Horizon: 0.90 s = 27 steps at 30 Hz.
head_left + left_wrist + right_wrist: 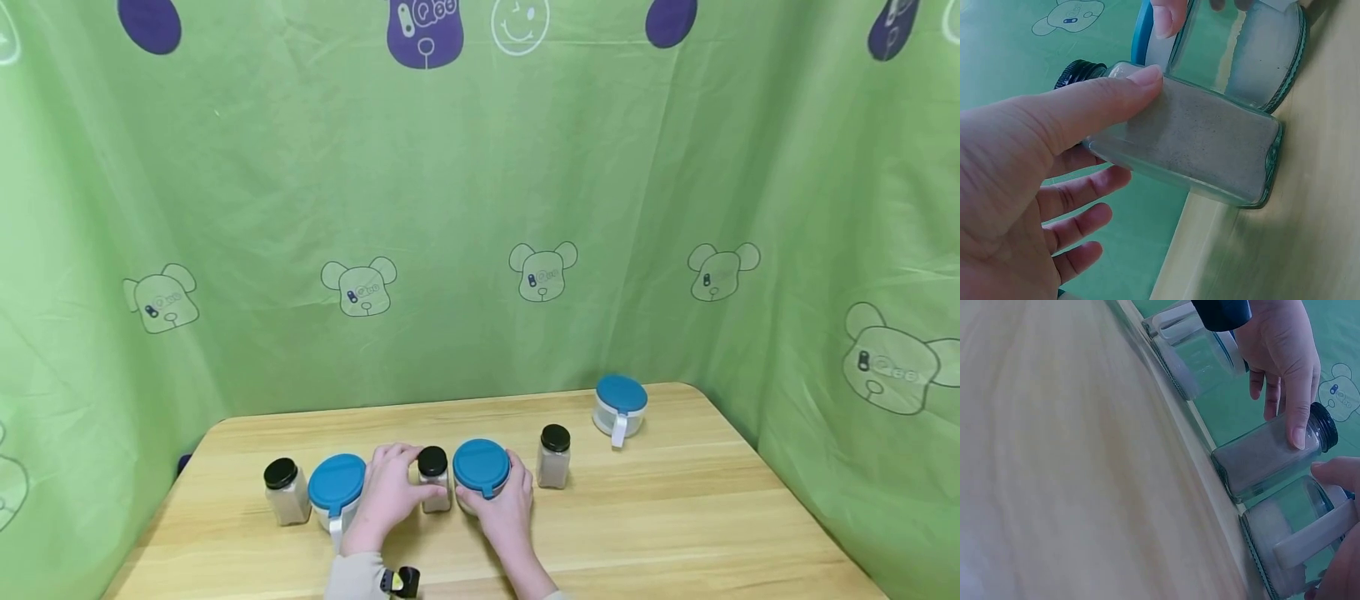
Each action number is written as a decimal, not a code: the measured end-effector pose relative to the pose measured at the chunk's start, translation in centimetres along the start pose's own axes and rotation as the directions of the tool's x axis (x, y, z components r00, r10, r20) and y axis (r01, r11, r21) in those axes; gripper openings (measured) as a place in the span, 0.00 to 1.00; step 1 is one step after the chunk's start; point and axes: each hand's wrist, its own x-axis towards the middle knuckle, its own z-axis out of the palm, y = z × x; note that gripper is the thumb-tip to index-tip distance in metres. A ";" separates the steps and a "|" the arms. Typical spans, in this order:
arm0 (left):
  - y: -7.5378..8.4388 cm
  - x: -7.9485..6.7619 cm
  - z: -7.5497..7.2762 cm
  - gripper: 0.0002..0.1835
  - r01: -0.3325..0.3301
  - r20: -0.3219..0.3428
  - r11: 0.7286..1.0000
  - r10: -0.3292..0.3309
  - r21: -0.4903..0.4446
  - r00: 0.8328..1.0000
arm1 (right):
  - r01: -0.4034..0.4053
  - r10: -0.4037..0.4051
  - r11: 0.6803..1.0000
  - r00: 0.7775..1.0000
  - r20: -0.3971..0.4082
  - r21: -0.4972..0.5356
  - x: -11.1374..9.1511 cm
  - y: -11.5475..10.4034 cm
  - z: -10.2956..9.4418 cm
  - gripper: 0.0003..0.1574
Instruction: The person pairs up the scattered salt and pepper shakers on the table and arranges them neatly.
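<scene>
My left hand pinches a square glass jar with a black screw lid, standing upright on the table. In the left wrist view, the thumb lies on one face of the jar and greyish powder fills it; the other fingers are spread behind. Close beside it on the right, my right hand grips a clear pot with a blue lid, thumb and fingers around its sides. The right wrist view shows that pot's white handle and white contents low in the glass.
Left of my hands stand another blue-lidded pot and a black-lidded jar. To the right is a third black-lidded jar; a third blue-lidded pot sits near the back edge. Green curtain surrounds the wooden table.
</scene>
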 end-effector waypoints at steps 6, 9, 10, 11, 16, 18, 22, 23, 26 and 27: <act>0.0 0.0 -0.2 0.39 0.005 0.000 1.000 -0.005 -0.014 1.000 | 0.009 -0.009 1.000 1.000 0.002 -0.004 -0.1 -0.2 0.0 0.62; 0.1 0.0 -0.3 0.40 0.006 -0.010 1.000 -0.006 -0.020 1.000 | 0.016 -0.016 1.000 1.000 -0.001 -0.005 -0.1 -0.4 -0.1 0.62; 0.2 0.0 -0.4 0.40 0.006 -0.013 1.000 -0.006 -0.019 1.000 | 0.020 -0.020 1.000 1.000 -0.003 -0.003 -0.1 -0.6 -0.1 0.62; 0.3 0.0 -0.5 0.40 0.006 -0.017 1.000 -0.006 -0.019 1.000 | 0.021 -0.021 1.000 1.000 -0.003 -0.002 -0.1 -0.7 -0.2 0.62; 0.7 0.1 -0.9 0.38 0.001 -0.033 1.000 -0.001 -0.018 0.999 | 0.024 -0.024 0.999 1.000 0.000 0.027 0.0 -1.4 -0.7 0.60; 1.0 0.1 -1.2 0.37 -0.008 -0.045 1.000 0.007 -0.019 0.999 | 0.028 -0.029 0.999 1.000 0.007 0.039 0.1 -1.7 -1.0 0.59; 1.4 0.1 -1.6 0.33 -0.026 -0.069 1.000 0.025 -0.016 0.997 | 0.050 -0.052 0.997 0.998 0.027 0.065 0.3 -2.3 -1.8 0.55; 1.5 0.0 -1.7 0.32 -0.031 -0.077 0.999 0.030 -0.020 0.997 | 0.058 -0.061 0.996 0.998 0.035 0.074 0.4 -2.4 -2.1 0.54; 1.8 0.0 -2.0 0.29 -0.046 -0.102 0.999 0.043 -0.026 0.994 | 0.076 -0.081 0.993 0.995 0.061 0.091 0.6 -3.0 -2.9 0.50; 1.9 0.0 -2.1 0.28 -0.053 -0.112 0.998 0.049 -0.029 0.992 | 0.084 -0.091 0.992 0.993 0.069 0.095 0.7 -3.2 -3.2 0.49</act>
